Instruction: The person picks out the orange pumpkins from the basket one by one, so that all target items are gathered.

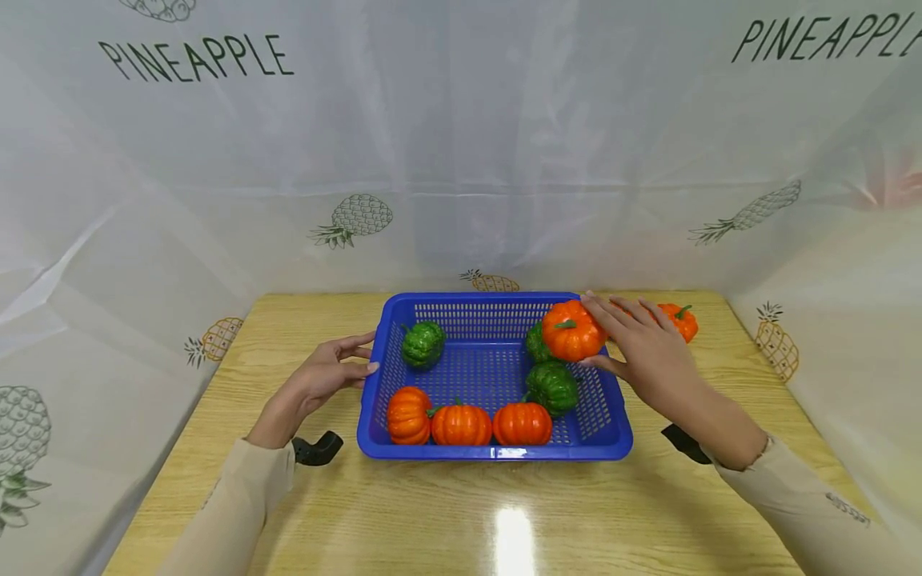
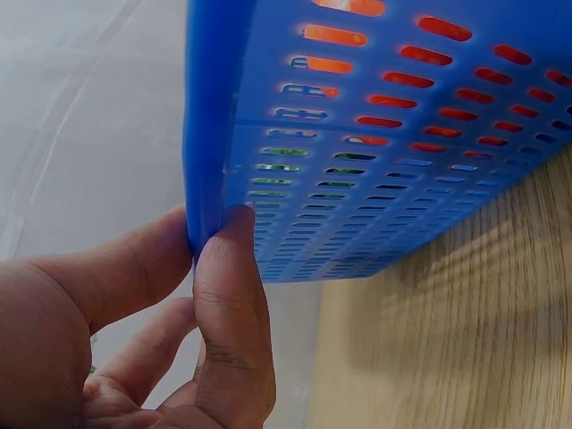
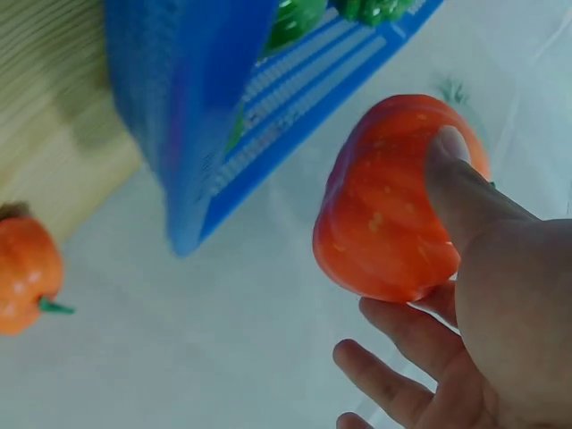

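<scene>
A blue plastic basket (image 1: 497,454) with slotted walls sits on the table. My left hand (image 1: 327,376) pinches its left rim between thumb and fingers; the left wrist view shows the fingers (image 2: 234,331) against the outer wall. At the far right corner, my right hand (image 1: 651,352) holds an orange pumpkin (image 1: 574,330) with a green stem, thumb on one side and fingers on the other. This pumpkin overlaps the basket's right rim in the head view and partly hides a green pumpkin (image 1: 536,344). The right wrist view shows the held pumpkin (image 3: 393,201) beside the basket.
Inside the basket, three orange pumpkins (image 1: 462,425) line the near wall. Another green pumpkin (image 1: 552,388) lies at the right and one more green pumpkin (image 1: 423,345) at the far left. Beyond my right hand, an orange pumpkin (image 1: 680,322) rests outside the basket. A pineapple-print curtain (image 1: 461,144) hangs behind.
</scene>
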The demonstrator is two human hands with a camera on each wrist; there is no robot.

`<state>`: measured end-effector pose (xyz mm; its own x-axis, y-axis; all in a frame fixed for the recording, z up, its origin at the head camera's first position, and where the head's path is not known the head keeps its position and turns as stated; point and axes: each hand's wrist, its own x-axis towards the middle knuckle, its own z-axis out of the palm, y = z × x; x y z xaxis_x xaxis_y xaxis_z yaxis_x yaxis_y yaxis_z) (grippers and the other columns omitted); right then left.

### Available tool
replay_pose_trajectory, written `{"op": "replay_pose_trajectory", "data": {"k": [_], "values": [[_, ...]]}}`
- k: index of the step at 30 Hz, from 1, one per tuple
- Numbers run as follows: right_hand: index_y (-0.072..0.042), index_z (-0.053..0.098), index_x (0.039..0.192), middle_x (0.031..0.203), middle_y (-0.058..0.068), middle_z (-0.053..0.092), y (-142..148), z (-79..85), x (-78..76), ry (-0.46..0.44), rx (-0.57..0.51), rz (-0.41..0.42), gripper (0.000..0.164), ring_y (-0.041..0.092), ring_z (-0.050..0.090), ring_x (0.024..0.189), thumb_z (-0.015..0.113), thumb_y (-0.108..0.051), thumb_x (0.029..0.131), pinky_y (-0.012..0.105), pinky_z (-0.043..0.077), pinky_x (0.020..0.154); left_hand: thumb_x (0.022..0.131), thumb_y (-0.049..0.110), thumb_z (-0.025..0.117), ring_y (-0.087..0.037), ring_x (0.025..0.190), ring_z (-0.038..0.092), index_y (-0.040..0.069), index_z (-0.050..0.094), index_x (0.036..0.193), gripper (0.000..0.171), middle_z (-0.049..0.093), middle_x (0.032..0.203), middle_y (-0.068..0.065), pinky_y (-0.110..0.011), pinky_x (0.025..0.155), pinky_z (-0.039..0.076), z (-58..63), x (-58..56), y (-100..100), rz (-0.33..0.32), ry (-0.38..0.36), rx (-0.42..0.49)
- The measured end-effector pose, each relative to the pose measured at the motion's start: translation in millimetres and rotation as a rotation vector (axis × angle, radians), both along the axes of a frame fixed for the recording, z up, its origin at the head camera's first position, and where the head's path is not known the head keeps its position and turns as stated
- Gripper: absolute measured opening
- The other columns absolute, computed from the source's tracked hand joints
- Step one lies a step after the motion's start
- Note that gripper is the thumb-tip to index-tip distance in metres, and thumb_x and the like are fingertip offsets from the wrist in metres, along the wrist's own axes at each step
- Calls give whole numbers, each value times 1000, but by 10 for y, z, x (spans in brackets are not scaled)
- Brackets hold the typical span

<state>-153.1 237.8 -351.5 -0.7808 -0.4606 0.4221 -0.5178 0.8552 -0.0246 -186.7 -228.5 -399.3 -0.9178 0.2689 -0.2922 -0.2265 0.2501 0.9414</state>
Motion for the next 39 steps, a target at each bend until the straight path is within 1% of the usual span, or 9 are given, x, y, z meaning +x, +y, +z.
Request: {"op": "replay_pose_trajectory", "data": {"k": [4,7,12,19,22,26,31,35,39], "values": [[-7,48,158,142,24,63,169,-22,29,30,-50,-18,94,47,53,131,92,-25,78,68,36,113,105,2,63,-11,89,70,0,29,166,70,48,143,-30,-27,84,63,-1,-2,-3,-5,5,-1],[-7,46,160,142,26,62,296,-53,40,20,-76,-53,96,48,52,131,92,-22,77,70,36,111,105,2,64,-11,89,70,-1,29,166,70,48,143,-30,-28,85,63,2,3,-4,-8,6,1],[-3,46,158,138,30,63,495,-133,42,-10,-114,-113,92,51,50,130,92,-19,79,73,36,108,105,2,64,-11,89,70,0,29,166,70,47,144,-30,-29,85,63,0,3,-7,-6,1,5],[-1,47,156,137,33,62,765,-353,10,-23,-123,-166,88,55,52,125,90,-24,82,73,37,105,104,2,64,-11,90,70,1,30,166,70,46,145,-30,-28,85,63,-11,2,-1,4,-11,8],[1,48,155,135,35,62,852,-452,-1,-25,-125,-179,89,57,54,121,91,-23,81,74,39,103,104,2,65,-11,89,70,1,31,166,70,47,145,-29,-28,85,63,-13,-2,-4,11,-14,9],[4,49,153,131,37,64,932,-588,-20,-27,-124,-186,89,60,58,114,93,-17,78,76,42,98,104,2,64,-11,89,71,1,31,166,70,48,144,-29,-29,86,63,-27,-16,-10,11,-13,8],[6,50,151,127,38,65,990,-766,-34,-36,-130,-182,88,61,60,109,93,-16,77,77,44,93,104,2,64,-11,89,71,1,31,166,70,48,144,-29,-29,85,63,-29,-13,-9,9,-13,11],[7,51,149,129,38,64,991,-876,-34,-54,-148,-177,87,62,60,109,93,-15,76,78,44,93,105,2,63,-11,88,70,0,30,166,70,49,143,-29,-27,84,63,-16,0,-3,7,-12,13],[7,51,149,132,38,62,977,-954,-27,-80,-155,-180,85,63,59,112,92,-18,79,78,44,95,105,2,63,-11,88,70,0,30,166,70,50,139,-27,-27,84,63,-12,-2,0,6,-12,15]]}}
